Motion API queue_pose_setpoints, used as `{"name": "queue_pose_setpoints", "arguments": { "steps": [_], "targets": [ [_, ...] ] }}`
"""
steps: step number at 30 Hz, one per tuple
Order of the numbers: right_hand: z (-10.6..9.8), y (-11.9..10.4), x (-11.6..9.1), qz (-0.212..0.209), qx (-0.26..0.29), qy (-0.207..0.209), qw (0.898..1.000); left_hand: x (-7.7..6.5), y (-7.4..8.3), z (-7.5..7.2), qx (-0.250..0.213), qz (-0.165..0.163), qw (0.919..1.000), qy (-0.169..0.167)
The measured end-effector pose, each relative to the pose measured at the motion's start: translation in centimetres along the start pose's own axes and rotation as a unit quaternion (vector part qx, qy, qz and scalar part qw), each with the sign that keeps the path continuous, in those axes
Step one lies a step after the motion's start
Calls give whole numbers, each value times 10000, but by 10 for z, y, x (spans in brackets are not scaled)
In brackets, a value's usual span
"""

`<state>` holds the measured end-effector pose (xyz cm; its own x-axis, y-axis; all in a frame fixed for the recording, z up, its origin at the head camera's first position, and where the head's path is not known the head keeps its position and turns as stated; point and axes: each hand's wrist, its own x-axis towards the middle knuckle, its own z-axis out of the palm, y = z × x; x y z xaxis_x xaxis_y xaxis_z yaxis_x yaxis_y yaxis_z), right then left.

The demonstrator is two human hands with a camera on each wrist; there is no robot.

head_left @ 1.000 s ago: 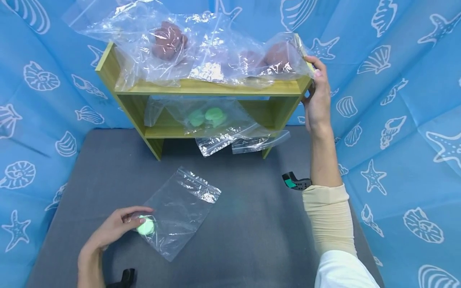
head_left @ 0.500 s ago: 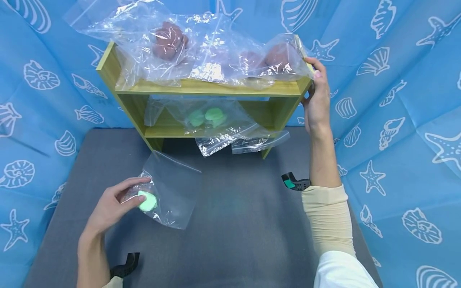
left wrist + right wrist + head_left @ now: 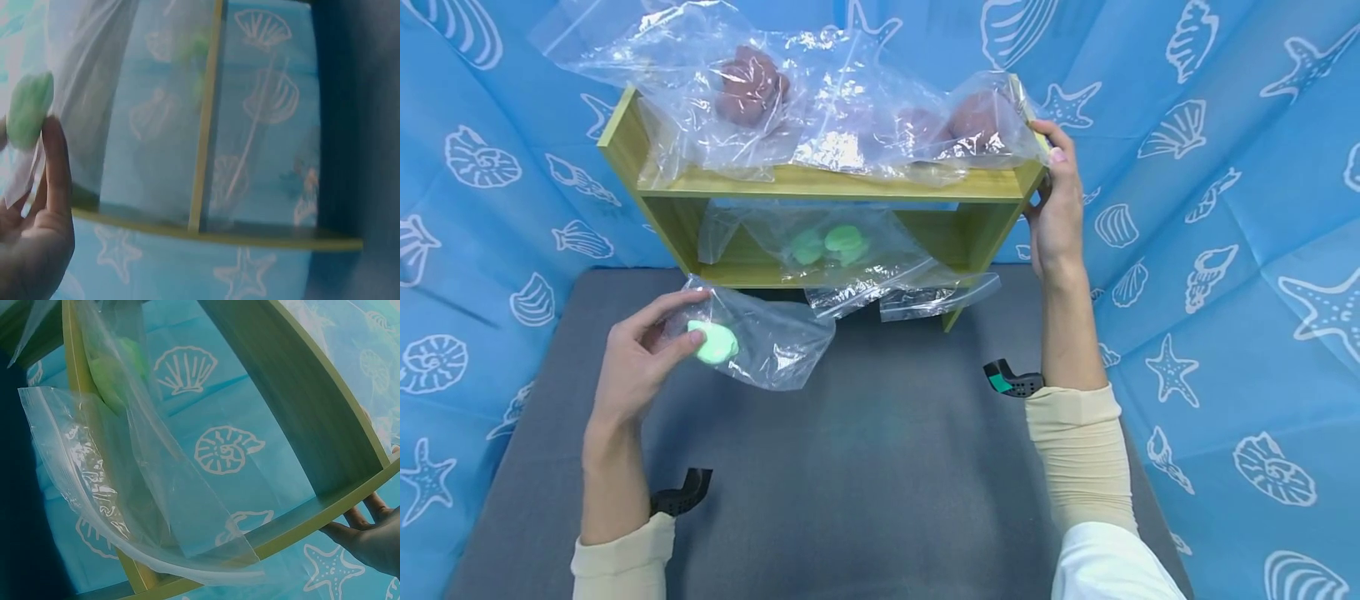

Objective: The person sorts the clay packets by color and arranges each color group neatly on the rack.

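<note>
My left hand pinches a clear zip bag with a pale green lump inside, raised before the lower left of a small wooden shelf. Thumb and fingers press on the lump through the plastic, as the left wrist view also shows beside the green lump. At the shelf's right end, my right hand grips the side panel near its top. Its fingers lie against the outside of that panel in the right wrist view.
Clear bags with reddish-brown lumps cover the top tier. On the lower tier lies a bag with green lumps, its zip ends hanging over the front edge. A grey table is below; a blue shell-patterned curtain surrounds it.
My left hand has lifted the bag with the green lump off the table and carried it forward to the shelf. My right hand has stayed on the shelf's side.
</note>
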<state>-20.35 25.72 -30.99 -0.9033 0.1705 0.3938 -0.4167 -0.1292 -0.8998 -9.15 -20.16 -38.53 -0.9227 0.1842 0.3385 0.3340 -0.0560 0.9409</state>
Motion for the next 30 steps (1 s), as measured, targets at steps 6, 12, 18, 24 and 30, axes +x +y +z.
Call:
{"name": "queue_pose_setpoints", "arguments": {
  "steps": [6, 12, 18, 24, 30],
  "targets": [
    [0, 0, 0, 16, 45, 12, 10000, 38, -6, 13, -556, 240, 9960, 655],
    [0, 1, 0, 6, -45, 7, 10000, 72, -17, 22, -450, 367, 9922, 1105],
    [-1, 1, 0, 32, -48, 43, 10000, 97, -25, 33, -659, 322, 9879, 1365],
    [-2, 0, 0, -2, -57, 34, 10000, 121, -32, 46, -870, 28, 9816, 1698],
    [-1, 0, -1, -26, -48, -2, 10000, 144, -45, 54, -318, 4, 9805, 1941]
  ]
}}
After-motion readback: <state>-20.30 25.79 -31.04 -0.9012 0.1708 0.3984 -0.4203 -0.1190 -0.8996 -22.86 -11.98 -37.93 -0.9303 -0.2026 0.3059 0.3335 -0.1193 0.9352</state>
